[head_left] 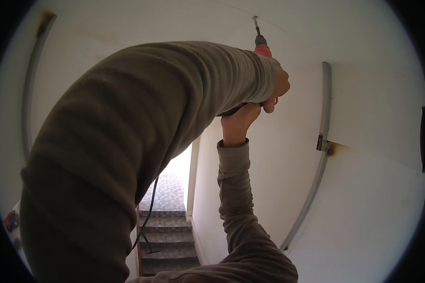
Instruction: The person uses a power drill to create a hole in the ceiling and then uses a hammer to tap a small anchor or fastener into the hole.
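And here's the drill [262, 49], up at the far end of two raised arms, right of the middle, its red nose and dark chuck [259, 40] showing past the sleeve, and look at the bit [256, 24]: slightly tilted, its tip right at the white surface [297, 40], just by a thin line drawn there! The left hand [281, 81] has the forward hold, fingers curled round the drill's body, though several are out of sight behind it. Just below and nearer, the right hand [241, 119] is closed about the rear of the drill, a bit of black and red peeking out beside it; its separate fingers are mostly hidden. What a sight the left sleeve [113, 127] makes, a big brown arch filling the near left, while the right sleeve [233, 174] rises bent from the near right. Under the arch hangs a black cord [152, 207], its upper end hidden, and beyond it are patterned steps [169, 238] below a bright opening [174, 177]. Out right, a grey strip [326, 94] runs down the wall [363, 188], rust stain [334, 149] beside its break; another grey strip [33, 70] curves along the far left.
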Tool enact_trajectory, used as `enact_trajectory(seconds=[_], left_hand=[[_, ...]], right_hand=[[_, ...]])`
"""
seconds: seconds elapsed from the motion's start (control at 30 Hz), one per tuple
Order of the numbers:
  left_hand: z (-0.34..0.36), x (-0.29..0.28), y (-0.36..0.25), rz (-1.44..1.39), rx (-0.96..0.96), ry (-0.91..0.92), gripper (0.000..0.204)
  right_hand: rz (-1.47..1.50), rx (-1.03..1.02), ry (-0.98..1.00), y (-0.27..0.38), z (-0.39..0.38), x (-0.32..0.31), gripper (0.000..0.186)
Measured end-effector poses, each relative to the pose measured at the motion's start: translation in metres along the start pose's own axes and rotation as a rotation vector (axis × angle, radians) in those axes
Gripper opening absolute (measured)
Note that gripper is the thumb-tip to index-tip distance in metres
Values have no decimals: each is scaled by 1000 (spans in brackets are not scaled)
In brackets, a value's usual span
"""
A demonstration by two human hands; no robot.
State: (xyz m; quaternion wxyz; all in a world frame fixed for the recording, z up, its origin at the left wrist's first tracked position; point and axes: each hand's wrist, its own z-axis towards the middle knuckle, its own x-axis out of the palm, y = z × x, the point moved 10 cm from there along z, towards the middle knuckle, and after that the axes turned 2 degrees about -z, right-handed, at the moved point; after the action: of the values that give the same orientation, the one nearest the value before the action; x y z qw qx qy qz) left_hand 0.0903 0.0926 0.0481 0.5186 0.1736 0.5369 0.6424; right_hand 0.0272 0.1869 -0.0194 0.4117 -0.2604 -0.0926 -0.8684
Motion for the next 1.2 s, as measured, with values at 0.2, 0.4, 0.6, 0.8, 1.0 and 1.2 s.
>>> enact_trajectory(seconds=[0.2,0.4,0.6,0.8,1.0,1.2], left_hand=[[0,16,-7,72,77,-64,26],[22,102,47,695,-309,-180,23],[-4,-5,-12,39,-43,75,26],[-1,13,0,126,-97,-58,26],[0,-3,-4,177,-123,-23,26],[-9,8,0,116,-108,110,27]], right_hand=[[180,77,-21,-11,-8,1,29],[133,2,163,-32,-24,54,33],[273,15,202,-4,-10,15,30],[390,24,136,-11,-3,22,31],[433,51,181,-12,-1,20,29],[355,41,114,-15,-5,26,30]])
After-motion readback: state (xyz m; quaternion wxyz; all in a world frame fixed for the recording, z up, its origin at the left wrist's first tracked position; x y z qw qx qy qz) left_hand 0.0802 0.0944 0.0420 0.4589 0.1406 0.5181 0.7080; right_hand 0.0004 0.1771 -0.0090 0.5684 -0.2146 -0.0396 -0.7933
